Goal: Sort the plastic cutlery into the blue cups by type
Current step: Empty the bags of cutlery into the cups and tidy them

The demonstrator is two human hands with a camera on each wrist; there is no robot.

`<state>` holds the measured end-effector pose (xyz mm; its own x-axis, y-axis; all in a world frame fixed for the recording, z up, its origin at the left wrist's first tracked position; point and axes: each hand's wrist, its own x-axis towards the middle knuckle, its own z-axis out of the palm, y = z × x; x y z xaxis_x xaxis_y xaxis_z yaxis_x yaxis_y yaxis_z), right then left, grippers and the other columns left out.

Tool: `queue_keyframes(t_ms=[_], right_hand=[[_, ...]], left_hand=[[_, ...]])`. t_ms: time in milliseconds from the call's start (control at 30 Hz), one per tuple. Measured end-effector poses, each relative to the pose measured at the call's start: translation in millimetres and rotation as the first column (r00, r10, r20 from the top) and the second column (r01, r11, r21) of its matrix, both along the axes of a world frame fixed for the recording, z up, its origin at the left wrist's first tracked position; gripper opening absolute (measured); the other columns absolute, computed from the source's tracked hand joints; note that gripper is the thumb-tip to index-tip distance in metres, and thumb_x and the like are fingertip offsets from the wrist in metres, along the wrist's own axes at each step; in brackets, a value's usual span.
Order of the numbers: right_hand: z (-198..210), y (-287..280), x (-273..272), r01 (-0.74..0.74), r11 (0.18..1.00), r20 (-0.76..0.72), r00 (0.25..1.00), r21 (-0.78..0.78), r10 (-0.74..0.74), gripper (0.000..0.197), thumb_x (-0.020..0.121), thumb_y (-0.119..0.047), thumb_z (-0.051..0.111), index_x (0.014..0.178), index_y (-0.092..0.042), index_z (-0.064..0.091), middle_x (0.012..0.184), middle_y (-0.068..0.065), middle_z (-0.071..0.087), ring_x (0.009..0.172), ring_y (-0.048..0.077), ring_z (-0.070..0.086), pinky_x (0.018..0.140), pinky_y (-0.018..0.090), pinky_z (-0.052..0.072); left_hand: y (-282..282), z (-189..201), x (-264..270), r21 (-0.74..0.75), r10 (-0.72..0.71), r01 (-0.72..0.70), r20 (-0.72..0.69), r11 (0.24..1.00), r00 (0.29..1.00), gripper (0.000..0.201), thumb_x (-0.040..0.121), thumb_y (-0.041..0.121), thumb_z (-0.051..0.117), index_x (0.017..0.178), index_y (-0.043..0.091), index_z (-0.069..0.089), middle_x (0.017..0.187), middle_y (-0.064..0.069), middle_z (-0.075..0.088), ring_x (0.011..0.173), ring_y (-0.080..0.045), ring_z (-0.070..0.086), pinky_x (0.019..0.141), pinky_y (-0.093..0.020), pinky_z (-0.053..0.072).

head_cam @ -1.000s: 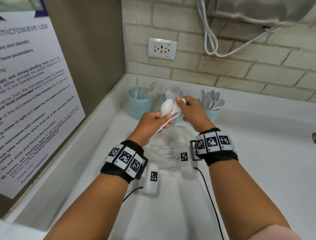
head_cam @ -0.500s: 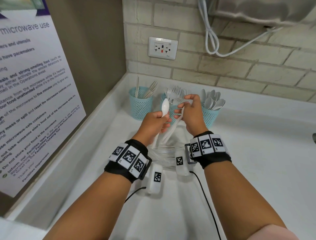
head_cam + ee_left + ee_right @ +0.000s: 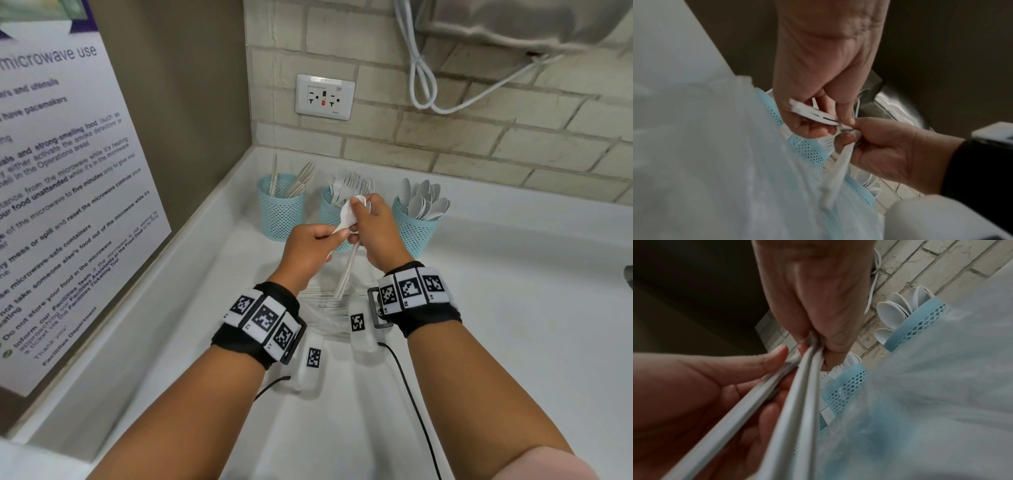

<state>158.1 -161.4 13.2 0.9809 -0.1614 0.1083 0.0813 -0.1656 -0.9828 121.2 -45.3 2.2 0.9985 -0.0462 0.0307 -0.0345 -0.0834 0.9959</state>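
Three blue mesh cups stand at the back wall: a left cup [image 3: 281, 212] with knives, a middle cup [image 3: 329, 214] with forks, and a right cup [image 3: 412, 233] with spoons. In front of the middle cup my left hand [image 3: 339, 234] grips a white spoon [image 3: 346, 213] by its handle, bowl up. Touching it, my right hand [image 3: 358, 209] pinches two white cutlery pieces [image 3: 347, 274] by their heads, so the handles hang down. The fingers hide which type they are. The right wrist view shows those two handles [image 3: 803, 386] running from the pinch toward the camera.
A clear plastic bag [image 3: 325, 305] with more white cutlery lies on the white counter [image 3: 513, 308] under my hands. A poster panel [image 3: 68, 205] walls the left side. A wall socket [image 3: 324, 97] and white cables [image 3: 424, 78] are on the brick wall behind.
My right hand has drawn two pieces out of the left hand's bunch, and their handles now hang down. The left hand keeps the spoon and has tilted it toward the right hand.
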Motion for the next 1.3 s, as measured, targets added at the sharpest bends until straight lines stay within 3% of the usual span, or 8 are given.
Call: queue_keyframes(t_ms=[300,500,633,800,900,1067,1200,1300], right_hand=[[16.3,-4.6,-2.2,0.032,0.937,0.149,0.985,0.348,-0.089,0.010,0.103,-0.012,0.028,0.099,-0.014,0.036,0.082,0.008,0.056,0.067,0.016,0.062,0.064,0.028,0.055],[24.5,-5.1,-5.9,-0.139,0.760,0.111,0.990,0.635,0.088,0.013,0.098,-0.004,0.041,0.102,-0.014,0.047,0.075,0.007,0.056,0.066,0.015,0.059,0.065,0.026,0.054],[17.1,2.0,-10.2,-0.169,0.872,0.057,0.985,0.459,0.161,0.011,0.097,-0.014,0.049,0.092,-0.007,0.056,0.075,0.005,0.061,0.069,0.016,0.063,0.073,0.028,0.055],[20.2,-3.4,-11.6,-0.149,0.986,-0.003,0.989,0.080,0.150,0.020,0.094,-0.024,0.054,0.093,-0.007,0.064,0.086,0.004,0.067,0.081,0.013,0.063,0.078,0.029,0.052],[23.8,-14.2,-13.9,-0.165,0.974,-0.045,0.986,-0.155,0.159,0.009,0.089,-0.022,0.062,0.086,-0.014,0.064,0.073,0.001,0.060,0.061,0.009,0.053,0.054,0.018,0.044],[45.7,-58.3,-6.5,0.217,0.976,0.130,0.967,0.027,-0.219,0.019,0.087,-0.019,0.065,0.070,-0.012,0.062,0.058,0.001,0.057,0.043,0.004,0.052,0.048,0.019,0.046],[49.5,-93.0,0.3,0.512,0.859,0.250,0.829,0.020,-0.500,0.025,0.084,-0.027,0.068,0.063,-0.021,0.058,0.060,-0.005,0.060,0.046,0.001,0.057,0.059,0.026,0.053],[40.9,-97.9,6.0,0.512,0.857,0.246,0.839,-0.058,-0.485,0.021,0.084,-0.028,0.068,0.077,-0.008,0.065,0.064,-0.002,0.062,0.042,-0.005,0.056,0.052,0.015,0.050]], left_hand=[[-0.3,-5.3,-2.7,-0.011,-0.135,0.137,-0.235,0.991,0.963,0.032,0.098,0.044,0.040,0.116,0.025,0.057,0.103,0.001,0.066,0.092,-0.016,0.063,0.084,-0.033,0.047],[-4.9,2.9,1.9,-0.372,-0.135,-0.017,-0.379,0.928,0.915,0.033,0.102,0.032,0.036,0.105,0.006,0.056,0.074,-0.005,0.053,0.059,-0.009,0.047,0.047,-0.011,0.044],[-9.0,6.9,5.5,-0.415,-0.100,-0.093,-0.419,0.905,0.903,0.034,0.102,0.031,0.036,0.093,0.005,0.057,0.077,-0.011,0.057,0.062,-0.012,0.053,0.049,-0.014,0.051],[-7.3,6.5,6.7,-0.461,-0.092,-0.159,-0.477,0.873,0.874,0.035,0.102,0.025,0.037,0.115,-0.004,0.053,0.084,-0.012,0.055,0.066,-0.014,0.055,0.046,-0.014,0.051],[-10.4,9.3,8.7,-0.361,-0.034,-0.143,-0.440,0.921,0.897,0.034,0.103,0.021,0.035,0.118,-0.004,0.052,0.076,-0.009,0.054,0.057,-0.010,0.046,0.042,-0.011,0.042],[-1.1,-1.1,9.8,0.056,-0.043,0.063,-0.297,0.996,0.954,0.023,0.100,0.023,0.042,0.114,0.009,0.054,0.094,-0.009,0.062,0.078,-0.017,0.059,0.073,-0.026,0.053],[14.1,-15.5,9.6,0.640,-0.009,-0.022,0.045,0.768,0.999,0.007,0.087,0.020,0.064,0.092,0.016,0.067,0.107,-0.006,0.063,0.107,-0.025,0.054,0.093,-0.034,0.044],[17.7,-7.1,7.2,0.818,0.013,0.010,-0.022,0.575,1.000,0.004,0.085,0.023,0.067,0.084,0.026,0.066,0.118,-0.006,0.048,0.120,-0.030,0.036,0.100,-0.039,0.037]])
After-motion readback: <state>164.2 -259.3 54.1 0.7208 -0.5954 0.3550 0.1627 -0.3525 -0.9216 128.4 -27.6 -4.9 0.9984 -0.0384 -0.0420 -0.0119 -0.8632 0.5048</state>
